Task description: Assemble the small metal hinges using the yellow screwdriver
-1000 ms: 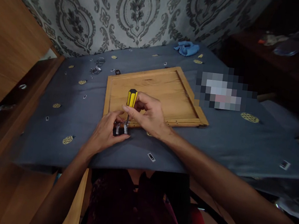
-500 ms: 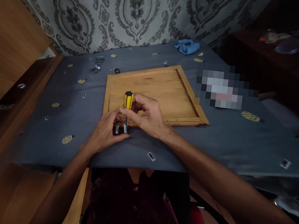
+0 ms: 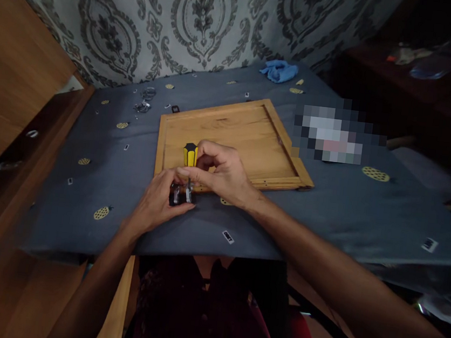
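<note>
A wooden cabinet door [image 3: 233,132], a framed panel, lies flat on the cloth-covered table. At its near left corner my left hand [image 3: 156,199] is closed around a shiny metal hinge [image 3: 188,193], its thumb along the near side. My right hand [image 3: 225,171] grips a screwdriver [image 3: 190,156] by its yellow and black handle. The screwdriver stands nearly upright, its shaft pointing down at the hinge. My fingers hide where its tip meets the metal.
Loose metal parts [image 3: 143,106] lie at the table's back left. A small dark piece [image 3: 175,109] sits by the door's far left corner. At the back is a crumpled blue cloth [image 3: 279,71]. A blurred-out item [image 3: 331,135] lies right of the door. Wooden furniture [image 3: 15,80] stands left.
The screwdriver's handle has shifted slightly left and lower, tilting a little. Both hands keep their places, and the view has moved slightly.
</note>
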Demonstrator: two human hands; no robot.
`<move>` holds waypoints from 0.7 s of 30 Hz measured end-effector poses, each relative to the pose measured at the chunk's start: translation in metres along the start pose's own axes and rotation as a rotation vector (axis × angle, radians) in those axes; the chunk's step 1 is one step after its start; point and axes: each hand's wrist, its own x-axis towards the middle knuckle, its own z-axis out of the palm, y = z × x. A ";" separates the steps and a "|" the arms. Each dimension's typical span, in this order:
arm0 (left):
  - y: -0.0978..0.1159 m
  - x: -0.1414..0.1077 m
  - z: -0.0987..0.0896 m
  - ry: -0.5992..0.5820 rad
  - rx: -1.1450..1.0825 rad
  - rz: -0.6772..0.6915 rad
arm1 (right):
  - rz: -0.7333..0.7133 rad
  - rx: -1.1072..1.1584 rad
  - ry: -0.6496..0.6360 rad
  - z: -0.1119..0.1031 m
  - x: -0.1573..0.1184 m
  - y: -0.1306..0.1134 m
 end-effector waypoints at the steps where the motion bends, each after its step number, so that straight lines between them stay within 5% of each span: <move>1: 0.000 0.000 0.000 0.000 0.003 0.001 | -0.006 0.007 0.016 0.001 -0.001 0.001; 11: -0.003 -0.003 0.001 -0.029 -0.019 -0.026 | -0.067 -0.101 0.298 0.003 0.000 -0.003; 21: -0.004 -0.003 0.002 -0.007 -0.031 -0.041 | -0.067 -0.181 0.162 0.002 -0.001 0.002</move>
